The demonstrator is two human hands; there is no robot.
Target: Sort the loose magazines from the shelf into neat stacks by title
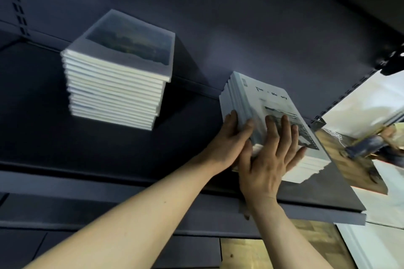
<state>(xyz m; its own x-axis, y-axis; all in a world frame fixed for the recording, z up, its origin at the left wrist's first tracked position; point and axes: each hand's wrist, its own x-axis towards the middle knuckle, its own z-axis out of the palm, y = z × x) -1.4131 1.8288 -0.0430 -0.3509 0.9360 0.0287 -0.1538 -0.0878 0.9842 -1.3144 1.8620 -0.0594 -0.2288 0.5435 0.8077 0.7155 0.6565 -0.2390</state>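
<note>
Two stacks of magazines stand on a dark shelf (109, 150). The tall left stack (118, 85) has a white cover with a dark landscape photo on top. The lower right stack (262, 102) has a pale cover with black title lettering and a grey photo. My left hand (229, 137) holds that stack's left side, fingers along its edge and thumb over the top cover. My right hand (271, 155) lies flat on its top cover with straight, spread fingers. Both hands hide the stack's near left corner.
The shelf's back panel (218, 17) is dark, with slotted uprights at far left (15, 0) and at right (341, 98). A metal bracket (317, 121) sits at the shelf's right end. Beyond it lie wooden floor (349, 159) and white surfaces. Another shelf hangs overhead.
</note>
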